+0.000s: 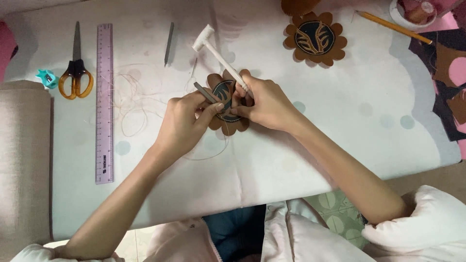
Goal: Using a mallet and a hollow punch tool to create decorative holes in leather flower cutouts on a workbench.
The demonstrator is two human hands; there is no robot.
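Note:
A brown scalloped leather piece (219, 85) with a dark patterned centre lies on the white table (340, 126), under both hands. My left hand (187, 120) pinches a thin grey metal tool (205, 92) against the piece. My right hand (262, 102) grips the handle of a small white mallet (213, 48), whose head points up and left. Thin thread (131, 104) loops loosely to the left of the piece.
A second scalloped leather piece (315, 39) lies at the top. A pink ruler (104, 102), orange-handled scissors (75, 68), a teal sharpener (46, 77) and a grey awl (168, 43) sit left. A pencil (393, 27) and leather scraps (449, 73) lie right.

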